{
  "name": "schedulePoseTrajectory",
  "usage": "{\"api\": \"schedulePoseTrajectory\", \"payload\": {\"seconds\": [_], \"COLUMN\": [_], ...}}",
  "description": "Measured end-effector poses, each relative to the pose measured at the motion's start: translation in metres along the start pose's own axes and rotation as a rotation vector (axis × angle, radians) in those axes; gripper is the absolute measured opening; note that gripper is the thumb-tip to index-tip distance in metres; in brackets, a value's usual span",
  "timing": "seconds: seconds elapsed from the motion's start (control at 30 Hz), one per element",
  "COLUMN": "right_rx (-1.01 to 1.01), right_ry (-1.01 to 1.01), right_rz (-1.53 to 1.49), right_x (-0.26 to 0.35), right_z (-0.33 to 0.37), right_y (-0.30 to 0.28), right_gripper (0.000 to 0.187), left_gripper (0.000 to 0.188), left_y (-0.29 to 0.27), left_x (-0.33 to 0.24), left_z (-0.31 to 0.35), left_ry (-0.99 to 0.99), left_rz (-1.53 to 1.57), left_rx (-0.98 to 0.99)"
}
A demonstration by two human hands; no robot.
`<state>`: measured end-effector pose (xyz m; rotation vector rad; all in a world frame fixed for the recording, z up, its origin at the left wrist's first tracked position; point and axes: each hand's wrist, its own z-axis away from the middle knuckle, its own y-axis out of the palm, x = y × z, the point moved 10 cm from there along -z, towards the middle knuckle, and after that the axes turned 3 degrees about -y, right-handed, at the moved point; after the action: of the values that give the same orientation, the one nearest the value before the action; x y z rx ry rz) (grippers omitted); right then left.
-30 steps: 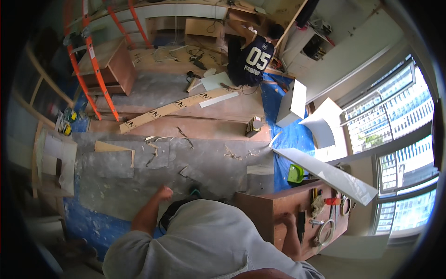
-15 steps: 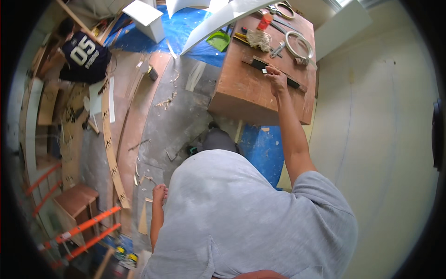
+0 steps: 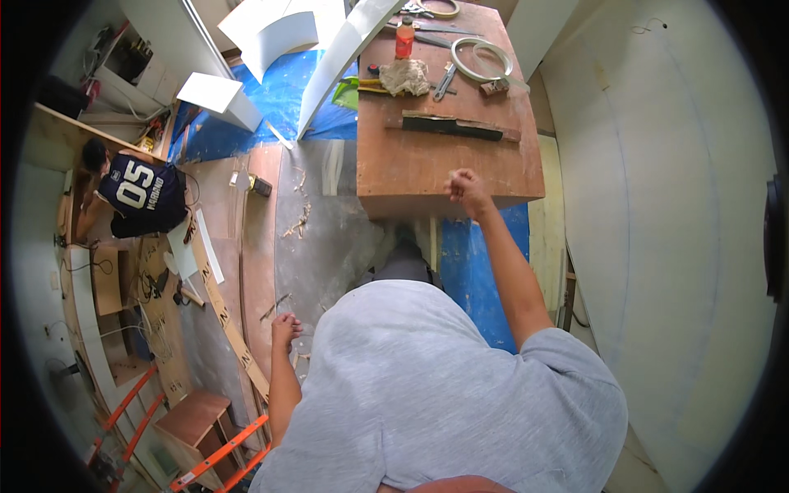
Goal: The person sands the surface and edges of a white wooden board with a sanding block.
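My right hand (image 3: 467, 191) hovers over the near edge of a brown wooden box (image 3: 394, 168), its fingers curled closed. Whatever they may hold is hidden. Beyond it on the box top lies a wooden strip with a long black piece (image 3: 452, 127) on it. Farther back are a crumpled off-white rag (image 3: 405, 78), a grey hand tool (image 3: 445, 83), a coil of white banding (image 3: 505, 64) and a red bottle (image 3: 404, 39). My left hand (image 3: 286, 330) hangs low at my left side over the floor, fingers curled in; their contents cannot be made out.
At the left a person in a dark jersey (image 3: 140, 201) crouches by long boards. A patterned wooden strip (image 3: 226, 312) lies on the floor, near an orange ladder (image 3: 222, 456). A curved white panel (image 3: 329, 74) leans beside the box, over blue sheeting (image 3: 283, 78). A pale wall (image 3: 657, 246) stands right.
My right hand has drawn back from the black piece toward the box's near edge. The small white thing seen at its fingertips no longer shows. The view has shifted.
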<state>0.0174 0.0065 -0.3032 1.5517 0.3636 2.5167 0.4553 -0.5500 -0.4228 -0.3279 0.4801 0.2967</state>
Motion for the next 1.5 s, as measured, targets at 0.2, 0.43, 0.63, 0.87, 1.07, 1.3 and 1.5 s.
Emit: {"api": "schedulePoseTrajectory", "payload": {"seconds": [0.2, 0.43, 0.63, 0.87, 1.07, 1.3, 1.5], "right_rx": [0.238, 0.443, 0.356, 0.134, 0.093, -0.084, -0.355], "right_ry": [0.143, 0.101, -0.260, -0.380, -0.792, -0.749, -0.532], "right_rz": [0.242, 0.408, 0.735, 0.761, 1.455, 1.206, 1.053], "right_x": [-0.039, -0.015, 0.028, 0.129, 0.173, 0.251, 0.357], "right_z": [-0.003, -0.030, -0.100, -0.235, -0.269, -0.295, -0.353], "right_y": [0.022, 0.096, 0.087, 0.053, 0.111, 0.091, 0.015], "right_gripper": [0.017, 0.016, 0.020, 0.047, 0.068, 0.027, 0.032], "left_gripper": [0.018, 0.016, 0.017, 0.020, 0.021, 0.018, 0.015], "left_y": [0.067, 0.061, 0.107, 0.145, 0.146, 0.138, 0.112], "left_x": [-0.030, 0.056, -0.032, -0.118, -0.112, -0.062, 0.053], "left_z": [0.015, -0.021, 0.017, 0.047, 0.060, 0.093, 0.074], "left_ry": [0.046, -0.141, -0.027, 0.060, 0.018, -0.046, 0.072], "left_rz": [-0.233, -0.082, -0.071, -0.222, -0.231, -0.080, -0.261], "left_rx": [0.038, -0.066, -0.044, -0.111, -0.134, -0.224, -0.297]}}
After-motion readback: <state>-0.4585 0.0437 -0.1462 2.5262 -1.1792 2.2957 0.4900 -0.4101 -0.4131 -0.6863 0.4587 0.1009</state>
